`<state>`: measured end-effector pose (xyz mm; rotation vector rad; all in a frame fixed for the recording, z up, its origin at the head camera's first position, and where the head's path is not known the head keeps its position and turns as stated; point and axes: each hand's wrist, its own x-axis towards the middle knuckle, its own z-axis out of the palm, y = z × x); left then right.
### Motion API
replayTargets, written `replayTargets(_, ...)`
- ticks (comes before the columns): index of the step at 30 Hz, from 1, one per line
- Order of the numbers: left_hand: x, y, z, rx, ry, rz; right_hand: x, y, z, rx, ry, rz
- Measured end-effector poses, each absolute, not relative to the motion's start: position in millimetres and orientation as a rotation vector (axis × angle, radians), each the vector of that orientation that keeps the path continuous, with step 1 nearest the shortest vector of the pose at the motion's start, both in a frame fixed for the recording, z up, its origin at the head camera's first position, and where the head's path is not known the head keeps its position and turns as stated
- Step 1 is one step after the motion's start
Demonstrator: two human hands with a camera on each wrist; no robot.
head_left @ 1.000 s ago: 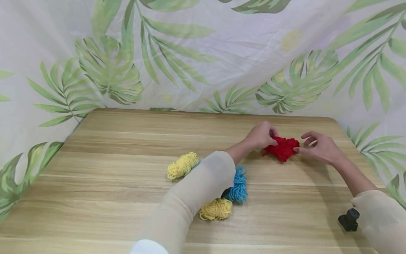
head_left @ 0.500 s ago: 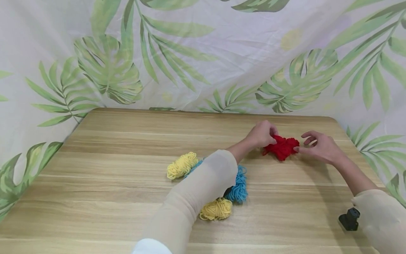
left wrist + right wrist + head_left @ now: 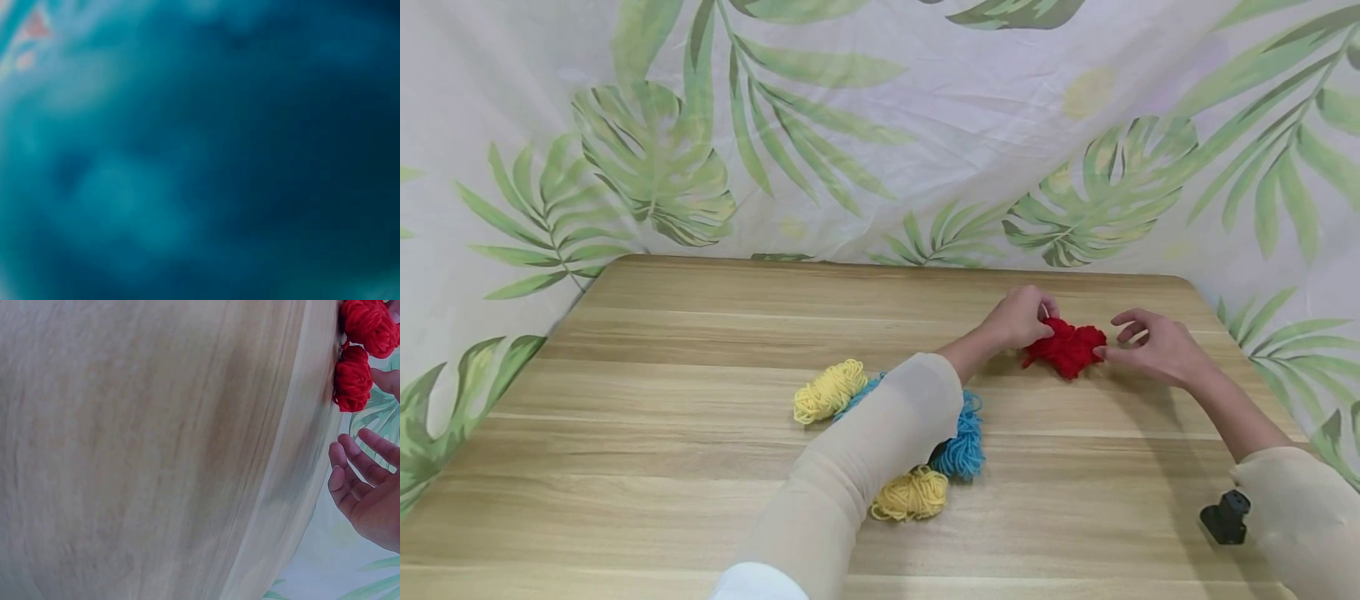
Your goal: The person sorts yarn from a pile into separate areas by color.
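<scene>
Two red yarn bundles [image 3: 1070, 350] lie side by side near the right rear of the table. My left hand [image 3: 1020, 317] grips their left side between thumb and fingers. On the other side, the thumb of my right hand [image 3: 1152, 348] touches the right edge of the red yarn while its fingers stay loosely bent and apart from it. The right wrist view shows the red yarn [image 3: 354, 378] at the upper right, above the spread right fingers [image 3: 365, 464]. Blurred blue yarn [image 3: 125, 194] fills the left wrist view, hiding the left hand there.
Under my left forearm lie blue yarn bundles [image 3: 964, 437], partly covered by the sleeve [image 3: 865, 458]. Yellow yarn bundles [image 3: 831, 391] lie on either side of the sleeve. A black wrist camera [image 3: 1226, 517] sits at the right sleeve. A leaf-print cloth [image 3: 850, 125] hangs behind the table [image 3: 647, 467].
The red yarn has shifted very slightly toward the back between my hands. Both hands keep nearly the same places, and the yellow and blue yarn stay put.
</scene>
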<state>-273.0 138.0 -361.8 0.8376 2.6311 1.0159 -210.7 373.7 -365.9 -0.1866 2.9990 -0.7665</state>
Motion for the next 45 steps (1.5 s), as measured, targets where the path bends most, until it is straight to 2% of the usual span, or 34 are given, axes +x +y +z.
replayTargets(19,-273.3,125.9,-356.4,0.797,2.552,1.105,-208.5,375.2,-366.2,-0.2,2.994,-0.786)
replayTargets(45,-282.1,78.0,-351.3,0.967,2.395,1.179,-205.8,369.4,-364.0,-0.289,3.155,-0.798)
